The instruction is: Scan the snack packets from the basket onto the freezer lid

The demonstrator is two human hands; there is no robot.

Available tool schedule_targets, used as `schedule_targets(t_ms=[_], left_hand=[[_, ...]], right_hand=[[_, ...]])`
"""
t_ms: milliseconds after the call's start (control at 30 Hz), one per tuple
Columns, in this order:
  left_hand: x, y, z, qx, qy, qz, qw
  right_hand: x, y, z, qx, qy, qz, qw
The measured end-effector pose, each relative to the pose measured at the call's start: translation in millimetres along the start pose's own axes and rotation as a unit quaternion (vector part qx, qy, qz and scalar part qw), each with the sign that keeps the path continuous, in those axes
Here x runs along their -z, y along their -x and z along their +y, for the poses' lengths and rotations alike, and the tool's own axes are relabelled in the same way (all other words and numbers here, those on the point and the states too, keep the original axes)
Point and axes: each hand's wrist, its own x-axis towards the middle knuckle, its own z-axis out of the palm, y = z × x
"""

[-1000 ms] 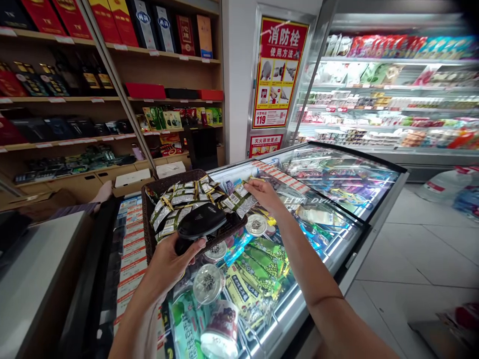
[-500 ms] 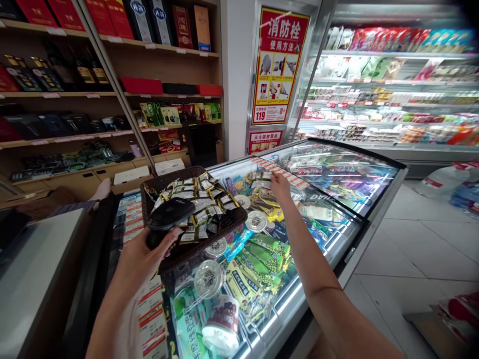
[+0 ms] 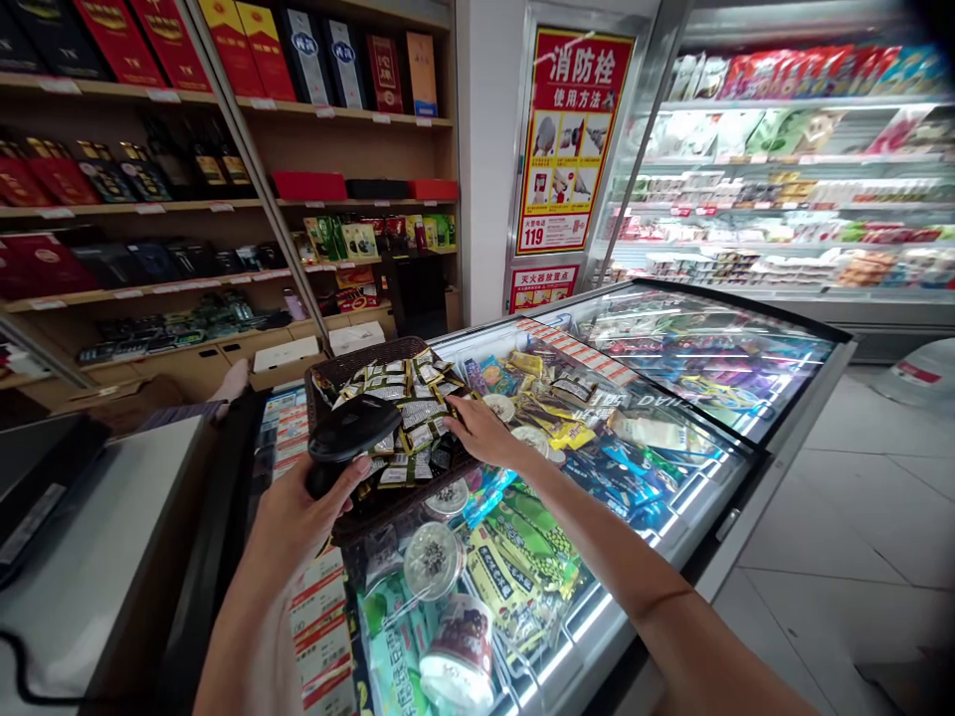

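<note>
My left hand (image 3: 298, 512) is closed round the handle of a black handheld scanner (image 3: 352, 430), its head over a dark woven basket (image 3: 388, 502). Small black, gold and silver packets (image 3: 388, 383) fill the basket. Stretched across from the right, my right hand (image 3: 481, 430) has its fingertips at the packets on the basket's right side; thumb and fingers look slightly apart. A similar silver-and-dark packet (image 3: 574, 386) lies among the goods of the chest freezer (image 3: 735, 497), farther right.
The freezer holds lidded cups (image 3: 433, 560), green ice-pop packs (image 3: 533, 527) and a tipped tub (image 3: 459, 651). A counter (image 3: 111, 537) stands on the left. Liquor shelves (image 3: 358, 204) and a lit chiller (image 3: 791, 199) line the back. Part of another person (image 3: 231, 383) shows behind the counter.
My right hand has let go of a packet over the freezer and moved left to the basket. The packet now lies among the frozen goods. My left hand still holds the scanner.
</note>
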Motion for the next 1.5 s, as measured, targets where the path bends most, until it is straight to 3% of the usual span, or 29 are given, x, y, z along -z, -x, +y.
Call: schedule_targets(t_ms=[100, 233, 300, 367, 433, 567, 667, 867, 1067, 1367, 1500], left_hand=[[-0.1, -1.0, 1.6, -0.005, -0.015, -0.027, 1.000], [-2.6, 1.9, 6.2, -0.019, -0.014, -0.029, 0.999], [-4.8, 4.9, 8.9, -0.022, -0.005, -0.017, 1.000], [-7.2, 8.2, 12.0, -0.021, -0.003, -0.004, 1.000], [-10.6, 11.1, 15.5, -0.017, 0.004, 0.001, 1.000], [-23.4, 16.5, 24.3, -0.013, 0.078, -0.023, 0.997], [-35.5, 21.6, 31.6, -0.012, 0.121, -0.065, 0.990], [-40.5, 22.9, 33.8, -0.023, 0.077, -0.146, 0.986], [-34.9, 14.4, 22.8, -0.025, 0.045, -0.151, 0.987], [-36.2, 17.0, 25.6, -0.019, 0.049, -0.167, 0.984], [-38.6, 22.3, 29.1, -0.031, 0.060, -0.140, 0.988]], right_hand=[[0.2, 1.5, -1.9, -0.025, -0.004, -0.020, 0.999], [10.5, 0.9, -3.2, 0.012, -0.022, -0.071, 0.997], [9.4, 0.7, -7.3, 0.029, -0.062, -0.055, 0.996], [5.5, 0.5, -11.2, 0.001, -0.147, -0.014, 0.989], [3.7, -0.1, -12.7, -0.074, -0.271, 0.056, 0.958], [15.6, -2.9, -7.0, -0.213, -0.474, 0.182, 0.835], [28.6, -5.0, -1.4, -0.239, -0.516, 0.192, 0.800], [34.6, -5.2, -1.9, -0.237, -0.510, 0.174, 0.808], [36.4, -1.9, -3.4, -0.288, -0.431, 0.196, 0.833], [36.5, -2.1, -6.6, -0.242, -0.491, 0.163, 0.821], [37.8, -1.6, -6.8, -0.238, -0.490, 0.156, 0.824]])
